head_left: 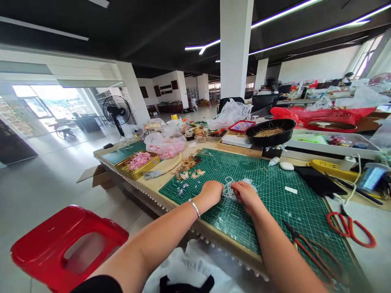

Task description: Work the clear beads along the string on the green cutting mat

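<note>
Head view: left hand (pixel 211 191) and right hand (pixel 246 194) pinch pale tangle (pixel 229 191); fingertips hidden, grip unclear.

Both bare forearms reach in from the bottom edge, converging toward centre. The left hand (pixel 211 191) sits at about twelve o'clock from its elbow, fist-like, fingers curled under and knuckles up, a thin bangle circling the wrist. The right hand (pixel 247 194) angles in from five o'clock, fingers bent down and bunched at the tips, thumb tucked toward the left hand. The two hands lie just beside each other, nearly knuckle to knuckle, each grip closed and low.
</note>
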Motion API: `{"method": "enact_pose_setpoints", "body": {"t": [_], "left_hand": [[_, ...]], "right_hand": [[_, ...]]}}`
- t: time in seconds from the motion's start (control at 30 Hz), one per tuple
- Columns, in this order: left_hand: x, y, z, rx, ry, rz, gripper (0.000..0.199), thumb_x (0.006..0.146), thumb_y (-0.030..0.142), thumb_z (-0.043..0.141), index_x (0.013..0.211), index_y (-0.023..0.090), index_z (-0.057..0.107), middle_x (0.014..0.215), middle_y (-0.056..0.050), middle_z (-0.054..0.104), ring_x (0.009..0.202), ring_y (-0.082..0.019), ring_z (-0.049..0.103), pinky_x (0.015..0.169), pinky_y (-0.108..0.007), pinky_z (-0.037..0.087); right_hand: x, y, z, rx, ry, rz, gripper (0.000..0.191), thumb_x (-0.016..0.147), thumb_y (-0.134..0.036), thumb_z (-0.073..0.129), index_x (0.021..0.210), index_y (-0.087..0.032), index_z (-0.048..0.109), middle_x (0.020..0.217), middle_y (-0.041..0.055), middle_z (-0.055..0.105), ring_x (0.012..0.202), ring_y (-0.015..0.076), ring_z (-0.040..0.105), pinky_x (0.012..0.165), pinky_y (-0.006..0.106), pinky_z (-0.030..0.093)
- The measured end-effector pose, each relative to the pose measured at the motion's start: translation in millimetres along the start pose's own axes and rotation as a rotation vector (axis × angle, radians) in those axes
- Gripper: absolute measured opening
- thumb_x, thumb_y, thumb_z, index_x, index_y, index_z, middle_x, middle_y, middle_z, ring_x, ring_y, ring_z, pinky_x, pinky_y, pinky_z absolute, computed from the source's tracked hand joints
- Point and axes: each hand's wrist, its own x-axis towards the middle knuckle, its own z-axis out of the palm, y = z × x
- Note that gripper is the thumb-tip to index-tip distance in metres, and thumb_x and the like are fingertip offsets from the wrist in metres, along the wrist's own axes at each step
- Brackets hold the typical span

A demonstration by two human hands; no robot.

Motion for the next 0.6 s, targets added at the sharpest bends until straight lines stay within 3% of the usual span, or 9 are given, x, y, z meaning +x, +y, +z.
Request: {"method": "enact_pose_setpoints", "body": {"t": [0.2,0.4,0.47,0.6], "left_hand": [[8.4,-16.4,7.2,-0.054,-0.049,0.093,0.020,0.076,0.017,0.052,0.083,0.022,0.069,0.083,-0.005,0.069,0.082,-0.021,0.063,0.070,-0.028,0.046],[2.8,-20.6,21.0,-0.043,-0.036,0.213,0.021,0.083,0.017,0.045,0.085,0.015,0.065,0.079,-0.010,0.064,0.078,-0.024,0.060,0.069,-0.034,0.047],[1.6,-20.1,24.0,-0.052,-0.051,0.256,0.021,0.086,0.019,0.043,0.085,0.015,0.064,0.079,-0.010,0.063,0.077,-0.023,0.059,0.067,-0.033,0.047],[6.5,-19.0,31.0,-0.095,-0.126,0.280,0.017,0.086,0.022,0.047,0.086,0.015,0.063,0.081,-0.010,0.063,0.078,-0.023,0.059,0.065,-0.032,0.047]], "right_hand": [[-2.7,3.3,-1.3,0.084,0.006,0.038,0.028,0.065,-0.042,0.063,0.066,-0.017,0.050,0.047,-0.0087,0.035,0.039,0.0041,0.023,0.040,0.021,0.011],[-9.9,2.9,7.2,0.146,0.043,0.125,0.036,0.065,-0.047,0.066,0.064,-0.017,0.046,0.049,-0.0081,0.036,0.041,0.0037,0.027,0.039,0.019,0.017],[-10.6,1.1,10.5,0.167,0.058,0.173,0.041,0.065,-0.053,0.066,0.063,-0.018,0.045,0.049,-0.0088,0.033,0.040,0.0028,0.025,0.038,0.018,0.016],[-8.1,-1.1,3.5,0.351,0.012,0.415,0.049,0.055,-0.056,0.076,0.061,-0.017,0.045,0.047,-0.0095,0.029,0.036,0.0003,0.020,0.035,0.015,0.012]]}}
